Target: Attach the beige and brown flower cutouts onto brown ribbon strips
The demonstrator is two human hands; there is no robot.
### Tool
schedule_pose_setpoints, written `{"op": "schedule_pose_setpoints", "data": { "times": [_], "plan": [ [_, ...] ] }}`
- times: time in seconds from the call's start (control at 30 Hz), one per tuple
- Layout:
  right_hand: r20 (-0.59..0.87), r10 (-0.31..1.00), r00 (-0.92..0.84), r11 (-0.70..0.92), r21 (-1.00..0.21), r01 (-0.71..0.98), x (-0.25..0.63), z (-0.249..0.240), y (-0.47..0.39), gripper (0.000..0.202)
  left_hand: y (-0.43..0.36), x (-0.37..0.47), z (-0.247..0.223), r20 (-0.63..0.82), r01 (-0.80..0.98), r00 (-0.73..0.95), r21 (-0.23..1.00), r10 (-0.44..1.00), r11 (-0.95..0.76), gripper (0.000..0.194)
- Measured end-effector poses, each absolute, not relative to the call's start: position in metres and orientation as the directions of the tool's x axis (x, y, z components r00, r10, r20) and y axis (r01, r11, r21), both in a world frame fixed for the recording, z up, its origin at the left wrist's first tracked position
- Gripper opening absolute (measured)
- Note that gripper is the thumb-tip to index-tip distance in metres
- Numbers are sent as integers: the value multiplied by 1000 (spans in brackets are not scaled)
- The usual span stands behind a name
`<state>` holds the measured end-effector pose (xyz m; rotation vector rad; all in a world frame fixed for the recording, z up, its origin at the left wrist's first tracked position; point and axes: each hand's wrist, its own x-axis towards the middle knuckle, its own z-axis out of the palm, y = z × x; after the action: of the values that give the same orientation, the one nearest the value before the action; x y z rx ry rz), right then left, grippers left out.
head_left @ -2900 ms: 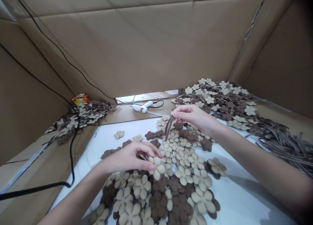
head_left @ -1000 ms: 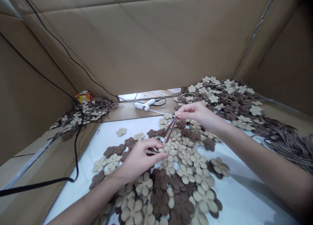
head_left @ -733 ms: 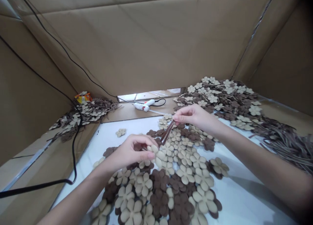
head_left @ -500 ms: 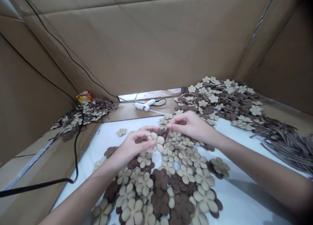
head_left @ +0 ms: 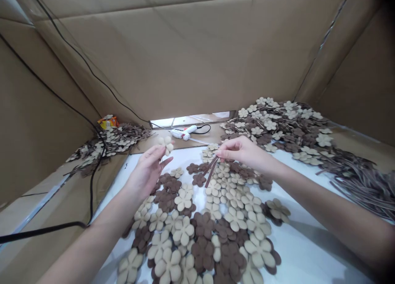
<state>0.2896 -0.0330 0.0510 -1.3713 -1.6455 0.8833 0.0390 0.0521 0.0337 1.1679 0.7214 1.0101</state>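
Between the thumb and fingers of my left hand (head_left: pixel 148 167) is a cream fabric flower (head_left: pixel 166 144), held up above the left side of the white table top (head_left: pixel 311 251). My right hand (head_left: pixel 237 150) pinches the upper end of some thin brown strips (head_left: pixel 211 173), which hang down and fan apart over the flowers. Beneath and between both hands lie many loose cream flowers (head_left: pixel 183 230) and dark brown flowers (head_left: pixel 202 253), several overlapping. A lone cream flower (head_left: pixel 177 172) rests just right of my left hand.
A white glue gun (head_left: pixel 185 133) lies at the back. At the back right is a heap of flowers (head_left: pixel 271 123), with a bundle of brown strips (head_left: pixel 364 185) beside it. Another pile (head_left: pixel 114 142) and an orange packet (head_left: pixel 108 122) sit left. A black cable (head_left: pixel 95 177) crosses the left; cardboard walls (head_left: pixel 185 62) surround everything.
My left hand has moved left and up with the cream flower, away from the right hand. The right hand has shifted slightly right, still pinching the strips, which now show more fully.
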Motion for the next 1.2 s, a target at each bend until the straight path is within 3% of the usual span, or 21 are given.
{"op": "schedule_pose_setpoints", "data": {
  "times": [0.13, 0.23, 0.57, 0.87, 1.2],
  "plan": [
    [138, 983, -119, 174, -899, 401, 279, 49, -36, 25, 29, 51, 35, 30, -4, 657, 999, 753, -36, 16],
    [139, 980, -144, 185, -903, 388, 268, 44, -39, 22, 11, 62, 33, 18, 83, 721, 990, 692, -113, 13],
    [238, 968, -79, 248, -861, 444, 250, 40, -46, 20, 5, 69, 9, 185, 90, 639, 946, 747, -311, 19],
    [75, 983, -167, 121, -950, 289, 259, 33, -37, 30, 1, 68, 10, 200, 86, 597, 947, 777, -309, 13],
    [76, 981, -181, 119, -963, 240, 260, 34, -37, 26, -1, 66, 9, 196, 81, 642, 944, 741, -321, 16]
  ]
}}
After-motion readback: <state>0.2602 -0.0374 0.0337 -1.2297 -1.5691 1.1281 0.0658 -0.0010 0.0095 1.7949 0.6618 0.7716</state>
